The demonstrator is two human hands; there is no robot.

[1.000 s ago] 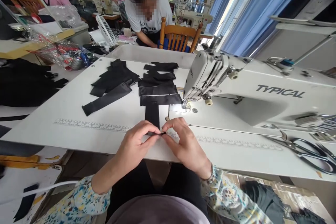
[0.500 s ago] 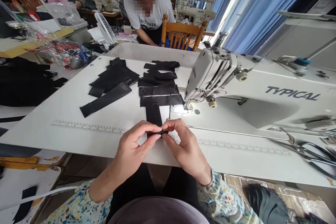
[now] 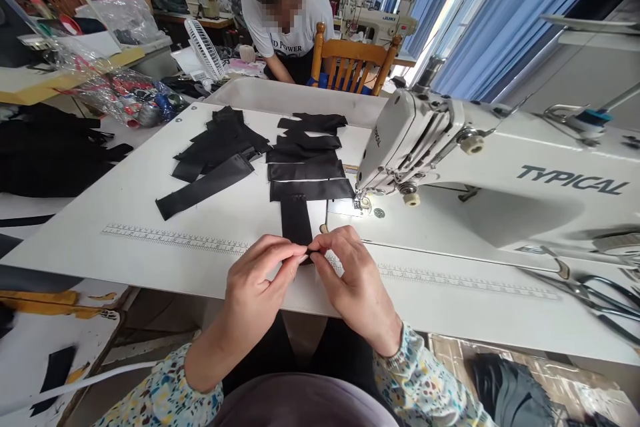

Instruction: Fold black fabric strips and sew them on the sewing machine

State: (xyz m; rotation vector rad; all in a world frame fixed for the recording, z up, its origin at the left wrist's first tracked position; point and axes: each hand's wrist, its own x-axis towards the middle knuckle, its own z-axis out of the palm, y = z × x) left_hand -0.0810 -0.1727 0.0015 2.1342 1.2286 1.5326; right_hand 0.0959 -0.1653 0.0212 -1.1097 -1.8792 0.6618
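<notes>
A black fabric strip runs toward me over the white table, its near end pinched between both hands. My left hand grips that end from the left with thumb and forefinger. From the right, my right hand pinches the same end, fingertips almost touching the left ones. Beyond it, several black strips lie crosswise in a row beside the sewing machine's needle area. More black strips are piled to the left. The end between my fingertips is mostly hidden.
The white sewing machine fills the right side. Scissors lie at the table's right edge. A printed ruler crosses the table front. Ahead are a wooden chair and a person bending over. Bagged thread spools sit at left.
Both hands stay on the strip's near end; my left hand's fingertips have drawn slightly closer to the right ones. The whole view has shifted a little.
</notes>
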